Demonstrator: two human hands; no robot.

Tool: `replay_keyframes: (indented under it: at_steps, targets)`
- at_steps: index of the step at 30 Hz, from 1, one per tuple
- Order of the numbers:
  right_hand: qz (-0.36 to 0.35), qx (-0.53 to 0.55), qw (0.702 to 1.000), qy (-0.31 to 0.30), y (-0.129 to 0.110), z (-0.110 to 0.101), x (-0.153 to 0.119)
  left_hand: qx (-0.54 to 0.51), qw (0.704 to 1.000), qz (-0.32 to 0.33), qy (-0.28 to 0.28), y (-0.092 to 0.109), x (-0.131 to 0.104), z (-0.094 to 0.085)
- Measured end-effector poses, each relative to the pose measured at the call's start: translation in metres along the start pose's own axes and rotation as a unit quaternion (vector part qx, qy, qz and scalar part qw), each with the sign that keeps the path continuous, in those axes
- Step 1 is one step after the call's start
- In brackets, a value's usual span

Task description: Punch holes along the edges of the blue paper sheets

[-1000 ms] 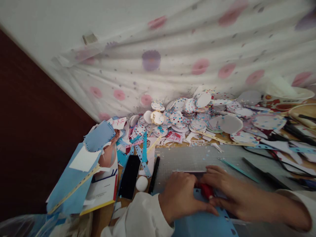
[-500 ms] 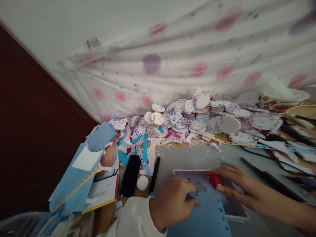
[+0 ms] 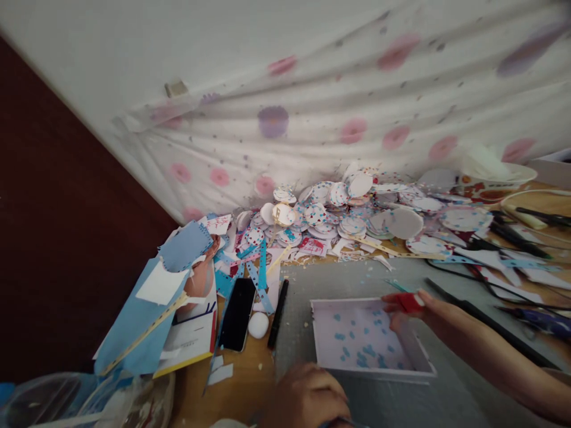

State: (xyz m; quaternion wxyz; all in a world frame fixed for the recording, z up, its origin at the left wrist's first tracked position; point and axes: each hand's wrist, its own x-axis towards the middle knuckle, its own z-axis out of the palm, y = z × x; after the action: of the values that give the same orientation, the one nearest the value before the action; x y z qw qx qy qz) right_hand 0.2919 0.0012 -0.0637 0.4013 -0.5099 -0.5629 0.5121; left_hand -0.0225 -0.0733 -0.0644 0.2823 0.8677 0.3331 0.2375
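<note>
In my right hand point(image 3: 439, 310) is a small red punch point(image 3: 409, 302), held over the right side of a shallow white box point(image 3: 372, 374). Small blue paper pieces point(image 3: 366, 356) lie scattered on the floor of that box. My left hand point(image 3: 307, 397) is low in the picture, in front of the box, with its fingers curled; a sliver of something blue shows under them at the bottom edge, too little to make out. Both box and hands are over a grey mat point(image 3: 294, 351).
A heap of decorated white paper discs point(image 3: 314, 214) runs along the curtain. Left of the mat are a phone point(image 3: 238, 315), a white round object point(image 3: 258, 326) and a black pen point(image 3: 278, 314). At right lie a long black tool point(image 3: 486, 321) and a purple-handled tool point(image 3: 542, 321).
My left hand has moved down toward the bottom edge, and the blue sheet no longer covers the box. The red punch has moved slightly right and up with my right hand.
</note>
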Motion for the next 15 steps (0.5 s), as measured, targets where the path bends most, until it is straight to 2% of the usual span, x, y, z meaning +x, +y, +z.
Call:
replay_keyframes:
  at_steps: [3, 7, 11, 15]
  targets:
    - [0.034, 0.083, 0.996, -0.030, -0.007, 0.002, 0.001, -0.010, 1.000, 0.004, 0.016, -0.005, -0.006, 0.009]
    - [0.044, 0.167, 0.985, -0.014, -0.014, -0.004, 0.000, -0.001, 0.999, 0.017, 0.035, -0.006, -0.007, 0.016]
    - [0.015, 0.138, 0.990, 0.003, -0.013, -0.009, -0.005, -0.014, 1.000, -0.008, -0.012, -0.001, -0.008, 0.009]
    - [-0.062, 0.038, 0.997, 0.012, -0.010, -0.002, -0.006, -0.057, 0.997, -0.057, 0.001, 0.007, -0.004, 0.004]
